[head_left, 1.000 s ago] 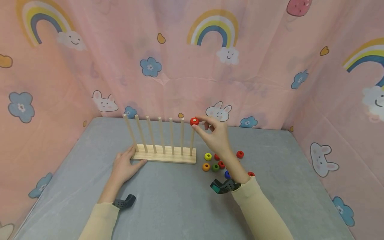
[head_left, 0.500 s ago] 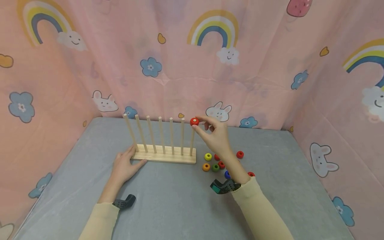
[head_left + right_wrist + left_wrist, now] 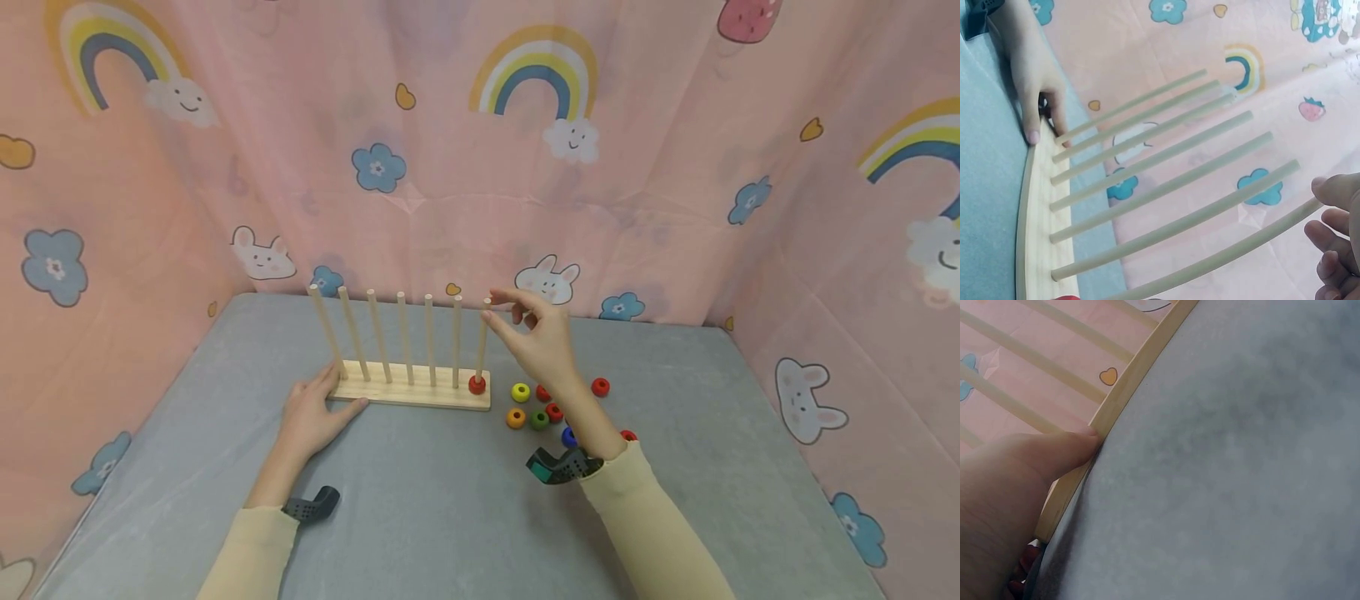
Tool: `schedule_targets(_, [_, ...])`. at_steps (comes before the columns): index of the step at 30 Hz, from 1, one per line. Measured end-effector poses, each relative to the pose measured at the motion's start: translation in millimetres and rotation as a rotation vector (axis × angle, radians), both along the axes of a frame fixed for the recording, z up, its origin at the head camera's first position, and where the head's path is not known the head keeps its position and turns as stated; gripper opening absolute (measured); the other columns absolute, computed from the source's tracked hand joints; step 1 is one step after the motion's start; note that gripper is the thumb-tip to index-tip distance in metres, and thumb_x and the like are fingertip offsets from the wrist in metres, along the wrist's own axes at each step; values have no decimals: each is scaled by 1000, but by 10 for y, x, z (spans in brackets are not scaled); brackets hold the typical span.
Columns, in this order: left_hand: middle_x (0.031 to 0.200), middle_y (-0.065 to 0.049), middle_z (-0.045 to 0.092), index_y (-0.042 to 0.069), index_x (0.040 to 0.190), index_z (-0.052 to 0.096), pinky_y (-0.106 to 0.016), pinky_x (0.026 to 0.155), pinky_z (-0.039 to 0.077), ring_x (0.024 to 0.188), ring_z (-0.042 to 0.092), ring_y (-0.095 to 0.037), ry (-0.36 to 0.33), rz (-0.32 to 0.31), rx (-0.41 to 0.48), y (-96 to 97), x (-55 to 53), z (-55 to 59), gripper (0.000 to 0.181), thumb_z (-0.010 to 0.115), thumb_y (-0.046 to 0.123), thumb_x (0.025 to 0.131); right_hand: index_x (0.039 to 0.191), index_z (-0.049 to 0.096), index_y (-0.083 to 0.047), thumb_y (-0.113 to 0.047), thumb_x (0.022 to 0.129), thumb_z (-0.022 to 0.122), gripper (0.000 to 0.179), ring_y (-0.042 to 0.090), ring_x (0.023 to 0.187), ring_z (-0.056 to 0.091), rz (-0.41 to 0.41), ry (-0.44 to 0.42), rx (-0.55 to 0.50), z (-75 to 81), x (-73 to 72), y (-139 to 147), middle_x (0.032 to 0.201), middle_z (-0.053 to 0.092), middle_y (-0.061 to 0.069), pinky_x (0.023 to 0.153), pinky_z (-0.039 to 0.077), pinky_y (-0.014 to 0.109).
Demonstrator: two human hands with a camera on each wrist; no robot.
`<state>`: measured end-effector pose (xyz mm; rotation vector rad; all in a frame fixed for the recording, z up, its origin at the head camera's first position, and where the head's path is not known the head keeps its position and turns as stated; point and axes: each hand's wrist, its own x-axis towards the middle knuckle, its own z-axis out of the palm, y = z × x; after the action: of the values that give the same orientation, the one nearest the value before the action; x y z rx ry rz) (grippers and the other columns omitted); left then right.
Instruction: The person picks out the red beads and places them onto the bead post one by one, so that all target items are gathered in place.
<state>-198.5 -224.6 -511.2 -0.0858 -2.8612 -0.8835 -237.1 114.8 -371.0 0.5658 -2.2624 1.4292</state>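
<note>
"On the wooden base (image 3: 420, 397), where is the red bead (image 3: 477, 386)?"
"Low around the rightmost peg (image 3: 482, 346)."
"And the grip?"
"Right hand (image 3: 543, 337): thumb and forefinger apart at the peg's tip. Left hand (image 3: 312, 417): clamped on the base's left end."

The pale wooden peg rack (image 3: 405, 394) has faint grain stripes, with a red round bead (image 3: 477, 387) at its 3 o'clock end. Further out at 3: round yellow bead (image 3: 521, 397), orange bead (image 3: 515, 424), green bead (image 3: 539, 425), blue bead (image 3: 569, 437), more red beads (image 3: 601, 391). Underneath, mottled grey cloth (image 3: 420, 500); pink fabric backdrop (image 3: 465, 183) at 12 has rainbows (image 3: 533, 48), blue flowers (image 3: 378, 167), white bunnies (image 3: 547, 283).
</note>
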Motion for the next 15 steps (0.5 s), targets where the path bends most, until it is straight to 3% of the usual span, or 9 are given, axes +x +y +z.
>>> schedule_targets(9, [164,-26,41,-2,161,41,-54,91,41,108,53,-44,4,0,-2,4,7,6,87,77,45,96,124,78,-3,-10,95,82,31,21,78,48,6,7,7,-10,5,8,105,79,15,61,28,28])
schedule_targets(15, [164,-25,42,-1,160,42,-53,89,41,107,53,-44,8,-3,1,10,10,14,86,77,45,96,124,77,-1,-10,95,81,30,28,77,48,15,9,-3,-30,21,31,107,79,18,61,28,26])
